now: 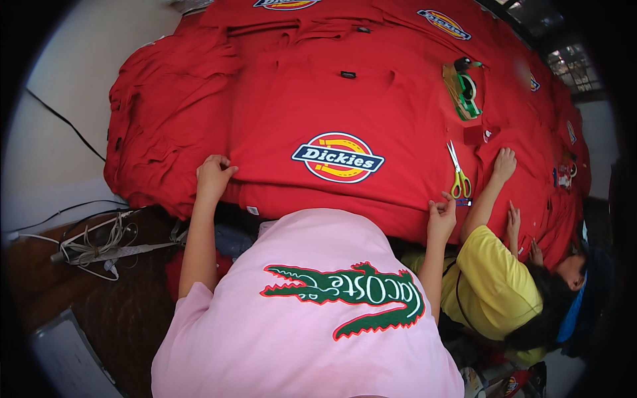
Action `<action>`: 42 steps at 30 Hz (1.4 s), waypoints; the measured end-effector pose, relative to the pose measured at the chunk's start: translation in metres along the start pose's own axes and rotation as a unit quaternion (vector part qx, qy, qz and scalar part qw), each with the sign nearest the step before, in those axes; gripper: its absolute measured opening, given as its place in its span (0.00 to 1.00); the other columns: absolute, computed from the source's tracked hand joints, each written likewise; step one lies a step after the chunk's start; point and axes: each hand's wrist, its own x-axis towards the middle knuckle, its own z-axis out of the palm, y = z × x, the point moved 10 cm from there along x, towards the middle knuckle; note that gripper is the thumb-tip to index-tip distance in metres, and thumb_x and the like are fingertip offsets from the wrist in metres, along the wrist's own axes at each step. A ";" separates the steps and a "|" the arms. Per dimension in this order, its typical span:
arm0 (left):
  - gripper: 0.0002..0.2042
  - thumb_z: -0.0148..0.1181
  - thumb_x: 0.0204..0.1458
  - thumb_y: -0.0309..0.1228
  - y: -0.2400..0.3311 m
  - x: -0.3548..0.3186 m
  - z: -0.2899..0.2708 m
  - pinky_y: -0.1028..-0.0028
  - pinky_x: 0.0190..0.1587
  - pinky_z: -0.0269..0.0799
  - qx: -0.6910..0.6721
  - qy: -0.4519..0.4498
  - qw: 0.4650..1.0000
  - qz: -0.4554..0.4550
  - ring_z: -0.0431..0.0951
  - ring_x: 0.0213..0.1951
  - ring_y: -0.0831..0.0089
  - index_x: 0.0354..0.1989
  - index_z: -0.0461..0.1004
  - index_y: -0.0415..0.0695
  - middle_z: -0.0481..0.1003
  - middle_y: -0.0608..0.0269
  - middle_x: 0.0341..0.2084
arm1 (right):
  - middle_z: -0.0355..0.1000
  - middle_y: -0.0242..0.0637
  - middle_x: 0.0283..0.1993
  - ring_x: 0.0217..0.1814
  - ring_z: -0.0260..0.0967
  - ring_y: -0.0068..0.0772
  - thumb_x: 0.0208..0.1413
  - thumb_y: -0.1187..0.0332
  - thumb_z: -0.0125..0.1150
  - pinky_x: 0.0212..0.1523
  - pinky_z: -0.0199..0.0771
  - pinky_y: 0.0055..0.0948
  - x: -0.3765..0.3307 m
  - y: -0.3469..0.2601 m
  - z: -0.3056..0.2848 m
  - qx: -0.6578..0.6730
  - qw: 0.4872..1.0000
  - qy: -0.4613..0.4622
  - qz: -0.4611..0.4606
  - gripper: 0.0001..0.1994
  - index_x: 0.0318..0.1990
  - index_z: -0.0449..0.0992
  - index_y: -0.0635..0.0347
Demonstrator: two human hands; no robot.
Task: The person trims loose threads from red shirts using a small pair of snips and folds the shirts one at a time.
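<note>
Head view shows a red T-shirt spread flat, printed side up, the left hand at its lower left corner and the right hand by its lower right. Both hands' fingers are drawn narrow; whether they pinch cloth cannot be told. Yellow-handled scissors lie just beyond the right hand, near a green tape dispenser.

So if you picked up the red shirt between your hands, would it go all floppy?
Probably floppy: the bunched cloth at left, the same red, falls in loose folds. The shirt lies flat and looks thin, so it's likely light. Its badge may bend less easily, as it looks like one solid patch.
</note>
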 end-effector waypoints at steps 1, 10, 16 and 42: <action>0.20 0.75 0.46 0.37 0.012 -0.001 -0.005 0.57 0.55 0.73 0.009 0.044 0.999 0.021 0.79 0.51 0.50 0.44 0.79 0.38 0.79 0.48 0.46 | 0.73 0.32 0.35 0.30 0.67 0.27 0.53 0.81 0.68 0.35 0.71 0.30 0.000 -0.019 -0.007 -0.078 0.996 0.022 -0.028 0.22 0.56 0.74 0.59; 0.31 0.61 0.61 0.40 0.184 0.020 0.112 0.53 0.76 0.49 0.062 0.033 0.935 0.349 0.54 0.75 0.53 0.71 0.63 0.40 0.59 0.51 0.73 | 0.57 0.51 0.76 0.80 0.52 0.52 0.65 0.70 0.55 0.77 0.53 0.47 -0.007 -0.172 0.146 -0.105 0.925 -0.142 -0.337 0.29 0.73 0.60 0.62; 0.36 0.48 0.67 0.54 0.195 0.133 0.102 0.51 0.78 0.40 0.047 0.124 0.941 0.313 0.49 0.78 0.59 0.77 0.54 0.43 0.50 0.55 0.78 | 0.48 0.48 0.81 0.84 0.43 0.50 0.70 0.53 0.52 0.80 0.44 0.50 0.051 -0.172 0.186 -0.217 0.914 -0.087 -0.332 0.36 0.77 0.52 0.63; 0.35 0.52 0.63 0.59 0.180 0.266 0.055 0.34 0.74 0.32 0.154 0.187 0.956 0.166 0.43 0.79 0.48 0.76 0.58 0.61 0.48 0.54 0.79 | 0.49 0.48 0.81 0.83 0.45 0.58 0.71 0.49 0.46 0.77 0.43 0.66 0.235 -0.210 0.222 -0.320 0.899 0.033 -0.299 0.28 0.76 0.59 0.34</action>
